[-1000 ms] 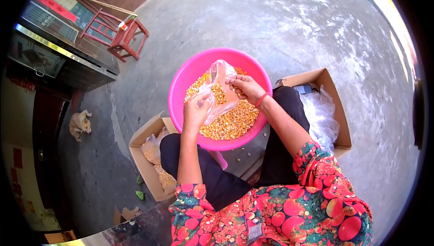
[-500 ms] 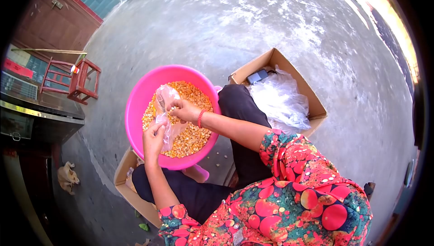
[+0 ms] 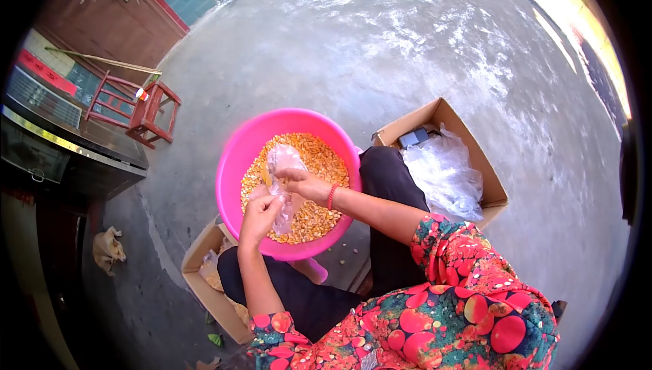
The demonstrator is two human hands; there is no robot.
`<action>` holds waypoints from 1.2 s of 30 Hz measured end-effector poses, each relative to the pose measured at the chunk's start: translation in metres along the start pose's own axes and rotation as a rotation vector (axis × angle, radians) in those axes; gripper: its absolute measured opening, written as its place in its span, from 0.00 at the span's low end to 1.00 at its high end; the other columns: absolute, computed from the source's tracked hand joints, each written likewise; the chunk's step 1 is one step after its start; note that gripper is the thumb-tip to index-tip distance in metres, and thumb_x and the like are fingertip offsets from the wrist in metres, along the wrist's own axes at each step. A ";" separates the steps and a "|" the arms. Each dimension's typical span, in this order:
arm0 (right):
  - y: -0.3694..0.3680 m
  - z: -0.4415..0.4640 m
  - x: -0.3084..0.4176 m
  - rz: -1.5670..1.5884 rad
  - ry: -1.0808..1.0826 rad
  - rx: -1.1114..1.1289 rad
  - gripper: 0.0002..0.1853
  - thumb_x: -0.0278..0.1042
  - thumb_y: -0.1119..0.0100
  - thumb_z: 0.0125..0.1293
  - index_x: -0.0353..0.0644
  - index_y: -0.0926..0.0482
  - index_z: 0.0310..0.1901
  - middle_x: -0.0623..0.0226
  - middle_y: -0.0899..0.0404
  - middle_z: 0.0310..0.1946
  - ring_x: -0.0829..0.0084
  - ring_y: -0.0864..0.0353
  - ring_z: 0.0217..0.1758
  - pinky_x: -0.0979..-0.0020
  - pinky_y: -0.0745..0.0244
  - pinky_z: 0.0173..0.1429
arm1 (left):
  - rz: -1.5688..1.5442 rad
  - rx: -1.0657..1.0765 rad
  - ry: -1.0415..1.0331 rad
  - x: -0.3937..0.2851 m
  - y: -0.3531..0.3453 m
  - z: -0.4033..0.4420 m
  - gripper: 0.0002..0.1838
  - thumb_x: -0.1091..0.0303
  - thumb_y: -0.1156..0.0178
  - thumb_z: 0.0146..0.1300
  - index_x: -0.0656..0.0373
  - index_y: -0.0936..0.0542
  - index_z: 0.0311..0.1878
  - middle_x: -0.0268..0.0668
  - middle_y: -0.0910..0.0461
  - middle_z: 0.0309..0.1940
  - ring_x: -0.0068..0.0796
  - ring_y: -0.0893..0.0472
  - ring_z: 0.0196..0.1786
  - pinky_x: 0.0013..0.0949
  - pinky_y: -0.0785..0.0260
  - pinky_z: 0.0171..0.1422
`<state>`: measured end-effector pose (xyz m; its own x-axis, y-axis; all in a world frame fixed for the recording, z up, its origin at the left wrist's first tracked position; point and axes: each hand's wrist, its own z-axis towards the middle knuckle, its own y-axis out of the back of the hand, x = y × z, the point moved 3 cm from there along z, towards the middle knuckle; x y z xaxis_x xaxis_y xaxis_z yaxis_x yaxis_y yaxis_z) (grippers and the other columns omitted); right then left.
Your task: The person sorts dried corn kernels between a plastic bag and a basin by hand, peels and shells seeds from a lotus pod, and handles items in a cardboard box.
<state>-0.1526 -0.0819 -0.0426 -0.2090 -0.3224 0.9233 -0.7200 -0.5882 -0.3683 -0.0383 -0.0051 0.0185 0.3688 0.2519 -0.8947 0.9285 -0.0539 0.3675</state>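
Observation:
A round pink basin [image 3: 234, 166] full of yellow corn kernels [image 3: 316, 159] stands between my knees. Over the corn, a clear plastic bag [image 3: 285, 158] is held with its mouth toward me. My left hand [image 3: 261, 217] pinches the bag's edge at the near side of the basin. Just right of it, my right hand [image 3: 302, 183], with a red bracelet at the wrist, reaches with bent fingers to the bag's mouth. Its fingertips are partly blurred against the plastic, so what they hold is hard to make out.
At the right, a cardboard box [image 3: 490, 178] holds plastic bags and a dark blue object. Another box [image 3: 198, 276] with bagged corn sits by my left knee. A red chair [image 3: 146, 115], a dark cabinet [image 3: 102, 166] and a lying dog [image 3: 107, 250] are at the left.
The view has shifted, so basin and boxes appear displaced. The bag, raised and spread wide between both hands earlier, now hangs lower and more gathered, with my hands closer together.

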 end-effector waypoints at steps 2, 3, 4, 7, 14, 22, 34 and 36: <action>-0.002 -0.004 0.001 -0.221 -0.011 0.096 0.24 0.21 0.50 0.49 0.36 0.31 0.53 0.49 0.32 0.52 0.57 0.37 0.62 0.67 0.42 0.64 | -0.064 -0.048 0.005 0.005 0.007 -0.001 0.12 0.67 0.46 0.63 0.67 0.19 0.38 0.30 0.21 0.29 0.14 0.27 0.30 0.21 0.33 0.34; -0.001 -0.007 0.002 -0.492 0.180 0.077 0.24 0.22 0.50 0.50 0.36 0.31 0.53 0.49 0.33 0.53 0.55 0.37 0.61 0.65 0.41 0.63 | -0.144 -0.126 -0.053 0.005 0.012 -0.001 0.11 0.69 0.47 0.63 0.67 0.20 0.39 0.33 0.20 0.32 0.15 0.25 0.32 0.22 0.32 0.35; -0.002 -0.008 0.003 -0.759 0.374 0.054 0.23 0.23 0.51 0.52 0.37 0.31 0.53 0.50 0.34 0.54 0.52 0.37 0.60 0.64 0.40 0.63 | -0.224 -0.202 -0.110 0.005 0.016 0.000 0.10 0.70 0.47 0.62 0.66 0.20 0.41 0.36 0.20 0.35 0.17 0.24 0.34 0.22 0.31 0.36; 0.003 -0.004 0.005 -0.777 0.376 0.083 0.22 0.24 0.50 0.51 0.37 0.30 0.52 0.50 0.35 0.54 0.53 0.36 0.58 0.62 0.40 0.62 | -0.469 -0.358 -0.136 0.003 0.027 -0.002 0.11 0.75 0.45 0.60 0.66 0.22 0.45 0.35 0.21 0.36 0.17 0.24 0.33 0.19 0.32 0.37; 0.020 -0.008 0.036 -1.070 0.543 -0.176 0.26 0.27 0.47 0.50 0.42 0.34 0.55 0.52 0.36 0.55 0.51 0.40 0.61 0.56 0.43 0.62 | -0.683 -0.576 -0.227 0.011 0.042 -0.001 0.25 0.82 0.43 0.55 0.68 0.33 0.57 0.37 0.26 0.46 0.20 0.25 0.43 0.22 0.30 0.44; 0.026 -0.013 0.040 -1.236 0.489 -0.201 0.25 0.33 0.44 0.48 0.47 0.29 0.52 0.52 0.43 0.62 0.52 0.44 0.65 0.53 0.42 0.63 | -0.373 -0.692 -0.256 0.026 0.050 0.001 0.29 0.84 0.44 0.50 0.68 0.34 0.59 0.40 0.30 0.54 0.26 0.29 0.53 0.26 0.37 0.57; 0.038 0.008 0.023 -0.346 0.154 -0.017 0.17 0.24 0.49 0.56 0.37 0.25 0.50 0.60 0.23 0.47 0.71 0.25 0.51 0.71 0.33 0.58 | -0.331 -0.710 -0.237 0.019 0.049 -0.001 0.29 0.84 0.47 0.49 0.70 0.35 0.59 0.42 0.31 0.54 0.27 0.29 0.54 0.26 0.37 0.57; 0.036 0.007 0.032 -0.257 0.197 0.016 0.20 0.21 0.50 0.57 0.36 0.28 0.53 0.63 0.26 0.50 0.74 0.28 0.54 0.72 0.36 0.60 | -0.328 -0.717 -0.230 0.020 0.049 -0.002 0.28 0.83 0.47 0.49 0.70 0.34 0.58 0.43 0.32 0.56 0.29 0.31 0.57 0.27 0.40 0.60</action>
<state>-0.1801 -0.1182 -0.0272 -0.1466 -0.0129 0.9891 -0.7559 -0.6436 -0.1204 0.0146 -0.0007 0.0192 0.1554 -0.0608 -0.9860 0.7653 0.6386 0.0812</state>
